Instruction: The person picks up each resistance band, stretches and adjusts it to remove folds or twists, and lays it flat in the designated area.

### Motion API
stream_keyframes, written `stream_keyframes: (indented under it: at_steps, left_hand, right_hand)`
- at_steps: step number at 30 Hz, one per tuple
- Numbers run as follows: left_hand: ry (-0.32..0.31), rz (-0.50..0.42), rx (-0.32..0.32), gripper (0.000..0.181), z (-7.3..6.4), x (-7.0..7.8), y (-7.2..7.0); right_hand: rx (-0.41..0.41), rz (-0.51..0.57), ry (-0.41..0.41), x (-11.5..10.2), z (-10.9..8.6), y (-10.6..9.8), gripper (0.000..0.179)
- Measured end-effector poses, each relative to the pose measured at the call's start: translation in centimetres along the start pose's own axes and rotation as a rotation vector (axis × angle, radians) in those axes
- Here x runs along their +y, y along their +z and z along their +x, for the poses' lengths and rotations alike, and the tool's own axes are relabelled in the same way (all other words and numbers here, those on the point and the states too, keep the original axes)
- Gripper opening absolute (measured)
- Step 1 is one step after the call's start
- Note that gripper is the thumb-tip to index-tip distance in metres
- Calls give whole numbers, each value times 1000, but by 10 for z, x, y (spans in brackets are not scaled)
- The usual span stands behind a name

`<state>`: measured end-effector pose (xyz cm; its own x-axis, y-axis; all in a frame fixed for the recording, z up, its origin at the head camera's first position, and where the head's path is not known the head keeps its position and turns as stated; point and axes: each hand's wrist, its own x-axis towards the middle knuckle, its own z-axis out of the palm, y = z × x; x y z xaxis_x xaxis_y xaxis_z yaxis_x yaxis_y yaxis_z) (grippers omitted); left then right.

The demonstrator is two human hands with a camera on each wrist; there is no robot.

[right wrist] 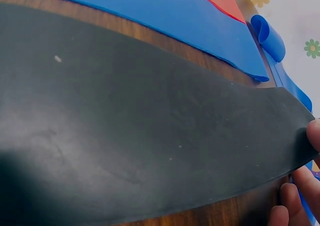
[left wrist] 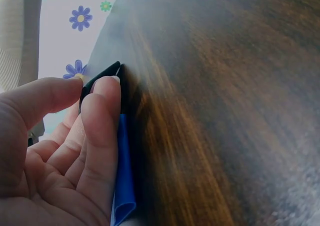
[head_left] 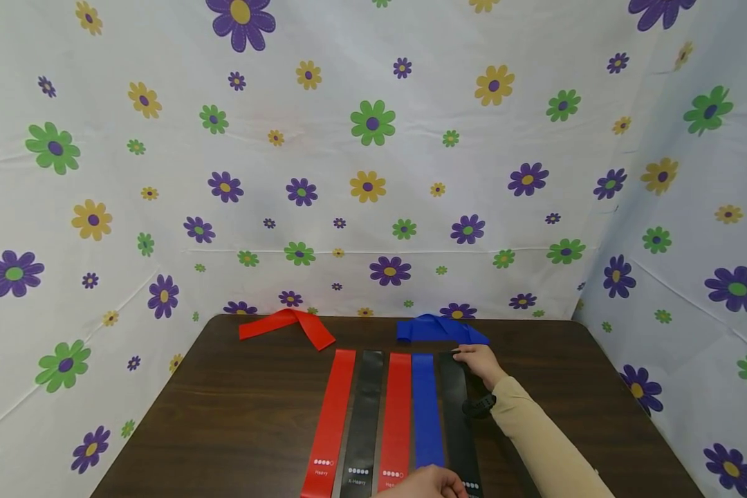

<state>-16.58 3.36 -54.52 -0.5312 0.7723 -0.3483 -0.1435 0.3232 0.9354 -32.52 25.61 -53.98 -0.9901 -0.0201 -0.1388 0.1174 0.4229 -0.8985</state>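
A black resistance band [head_left: 457,415] lies lengthwise at the right end of a row of flat bands. My right hand [head_left: 482,364] pinches its far end between thumb and fingers. In the right wrist view the black band [right wrist: 150,111] bows across the picture, its end held by the fingers [right wrist: 314,136]. At the near end, my left hand [head_left: 428,483] is partly cut off by the head view's lower edge. The left wrist view has this hand [left wrist: 60,151] pinching the black band's edge [left wrist: 102,76], with the blue band [left wrist: 125,176] beside its fingers.
Left of the black band lie a blue band [head_left: 426,408], a red band [head_left: 397,408], another black band [head_left: 363,408] and another red band [head_left: 328,422]. A loose red band [head_left: 295,319] and a crumpled blue band [head_left: 438,330] lie along the table's [head_left: 236,401] back edge.
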Motion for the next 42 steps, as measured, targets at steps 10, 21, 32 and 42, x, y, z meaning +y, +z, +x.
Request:
stream_keyframes:
  at_steps: [10,21,32,42]
  left_hand:
    - [24,30,15,18,3,-6,2]
    - [43,34,13,19,5,-11,0]
    - [62,27,7,21,4,-12,-3]
    - [52,26,8,22,2,-13,-3]
  right_hand:
    - [49,-36,32,4,6,6,31]
    - [63,-66,-4,6,10,8,27]
    - [74,-72,-12,7,9,9,24]
    - [82,-68,-16,8,8,9,23]
